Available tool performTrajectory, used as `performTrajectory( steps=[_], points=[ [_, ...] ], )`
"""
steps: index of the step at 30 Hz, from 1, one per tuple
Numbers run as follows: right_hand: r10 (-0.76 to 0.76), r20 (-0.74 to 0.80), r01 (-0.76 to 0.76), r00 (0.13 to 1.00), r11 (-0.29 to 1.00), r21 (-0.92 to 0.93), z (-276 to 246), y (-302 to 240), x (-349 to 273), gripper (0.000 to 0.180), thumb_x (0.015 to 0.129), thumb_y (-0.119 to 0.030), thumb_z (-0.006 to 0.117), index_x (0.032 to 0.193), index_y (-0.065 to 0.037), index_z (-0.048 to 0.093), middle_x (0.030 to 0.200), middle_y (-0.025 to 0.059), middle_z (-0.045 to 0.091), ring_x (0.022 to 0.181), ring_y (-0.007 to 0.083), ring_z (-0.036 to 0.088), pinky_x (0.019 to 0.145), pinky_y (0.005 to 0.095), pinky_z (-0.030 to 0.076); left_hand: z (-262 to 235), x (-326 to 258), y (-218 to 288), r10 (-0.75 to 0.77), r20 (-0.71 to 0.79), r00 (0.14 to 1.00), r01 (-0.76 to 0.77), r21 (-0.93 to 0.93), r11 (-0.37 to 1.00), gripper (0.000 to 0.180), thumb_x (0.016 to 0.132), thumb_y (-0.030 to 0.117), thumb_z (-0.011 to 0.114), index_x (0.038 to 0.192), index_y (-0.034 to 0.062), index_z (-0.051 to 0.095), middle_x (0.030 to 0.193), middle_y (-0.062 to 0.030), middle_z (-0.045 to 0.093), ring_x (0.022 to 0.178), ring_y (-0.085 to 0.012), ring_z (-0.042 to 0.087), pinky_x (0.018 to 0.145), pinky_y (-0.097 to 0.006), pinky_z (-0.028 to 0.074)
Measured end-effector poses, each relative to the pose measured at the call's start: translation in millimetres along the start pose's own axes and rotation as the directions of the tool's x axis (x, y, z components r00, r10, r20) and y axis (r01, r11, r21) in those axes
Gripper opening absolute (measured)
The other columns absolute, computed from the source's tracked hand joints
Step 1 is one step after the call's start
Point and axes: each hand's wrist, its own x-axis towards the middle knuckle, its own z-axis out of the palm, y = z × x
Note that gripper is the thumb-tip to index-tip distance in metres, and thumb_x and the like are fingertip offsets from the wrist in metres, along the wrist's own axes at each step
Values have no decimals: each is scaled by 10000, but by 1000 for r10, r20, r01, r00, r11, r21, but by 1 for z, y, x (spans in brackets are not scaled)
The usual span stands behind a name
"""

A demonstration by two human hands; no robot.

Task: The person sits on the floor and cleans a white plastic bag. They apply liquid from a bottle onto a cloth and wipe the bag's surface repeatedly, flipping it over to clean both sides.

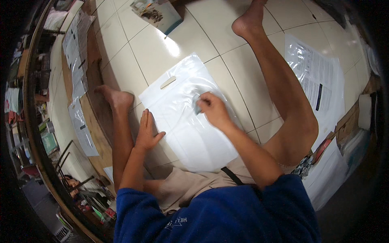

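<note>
While the person sits with bare legs [282,85] spread, a white plastic bag [194,139] lies flat on the tiled floor [221,40] between them. Clock directions from bag centre, 12 at top of view. Handle slot [168,82] at 11. Hands apart from each other. Left hand [148,135]: fingers extended, at the bag's left edge, between 8 and 9. Right hand [216,113]: at 2, over the bag, fingers closed on a small grey-green item [197,107]; motion-blurred, kind cannot be told. Printed sheets [308,75] between 2 and 3, beyond the leg. Cardboard [92,46] toward 10. Picture-sided box [156,15] at 11, well apart.
</note>
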Motion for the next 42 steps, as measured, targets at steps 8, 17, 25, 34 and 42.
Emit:
performTrajectory(
  steps=[8, 17, 25, 34, 42],
  points=[
    [76, -51, -36, 996, 840, 542, -77, -43, 6, 144, 990, -162, 533, 1064, -43, 564, 950, 40, 631, 834, 117, 581, 741, 276, 464, 1, -16, 25, -146, -88, 985, 146, -4, 989, 927, 844, 348, 657, 1503, -76, 162, 1591, -264, 97, 1482, -410, 81, 1195, -498, 122],
    [213, 148, -254, 966, 894, 369, -33, -28, -23, 169, 1014, -151, 471, 1103, -11, 501, 1038, 105, 608, 905, 183, 621, 797, 364, 567, 18, -26, 27, -217, -141, 966, 229, 73, 971, 823, 941, 398, 522, 1511, -67, 154, 1590, -254, 128, 1487, -394, 76, 1201, -496, 88],
    [232, 133, -266, 963, 890, 371, -19, -29, -23, 255, 1004, -111, 458, 1247, -35, 471, 1118, 123, 608, 967, 200, 629, 796, 335, 566, 13, -27, 37, -258, -123, 958, 261, 6, 965, 731, 963, 316, 483, 1516, -45, 168, 1593, -232, 144, 1485, -385, 92, 1202, -499, 93],
    [254, 451, -471, 855, 744, 474, 6, 0, -19, 284, 989, -133, 514, 1263, -55, 509, 1127, 72, 625, 955, 147, 627, 776, 300, 556, 24, -25, 12, -239, -283, 929, 181, -215, 960, 673, 944, 224, 500, 1506, -25, 227, 1581, -200, 218, 1473, -383, 147, 1199, -496, 122],
    [-34, 293, 87, 956, 982, -169, 75, 4, -7, 280, 864, -95, 659, 1120, 1, 602, 1088, 92, 633, 952, 211, 629, 790, 339, 533, 13, -28, 14, -208, -111, 972, 202, -65, 977, 910, 806, 370, 672, 1509, -8, 234, 1605, -168, 165, 1492, -369, 57, 1203, -522, 67]
  ],
)
